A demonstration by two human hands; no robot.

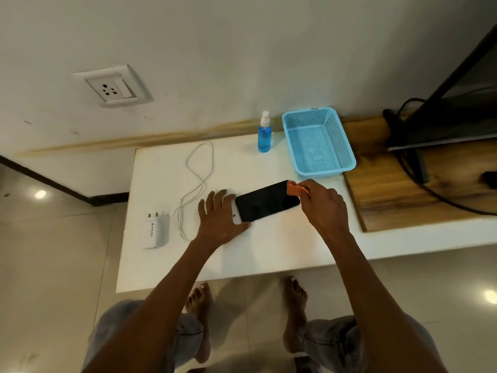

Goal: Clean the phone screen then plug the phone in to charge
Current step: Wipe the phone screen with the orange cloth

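A white table (269, 251) stood against the wall, with a socket (114, 86) up on the wall to its left. At the table's back edge sat a blue basket (291, 122), with a spray bottle (264, 137) just beside it on the left. The phone (266, 201) lay screen-up near the table's middle, tilted. A white charger (156, 232) sat near the left edge, its cable (199, 168) looping away toward the back. The left hand (217, 219) lay spread wide, fingers straight, pressing the phone's near end to hold it flat. The right hand (322, 203) pinched a small orange cloth (294, 188) at the phone's far corner, touching the glass. The wipe seemed to be under way, with charging not yet begun. To do it well, the cloth would need to run in long overlapping strokes from the far end toward the bracing hand, with light pressure, and the left hand should shift so its covered end gets wiped too.
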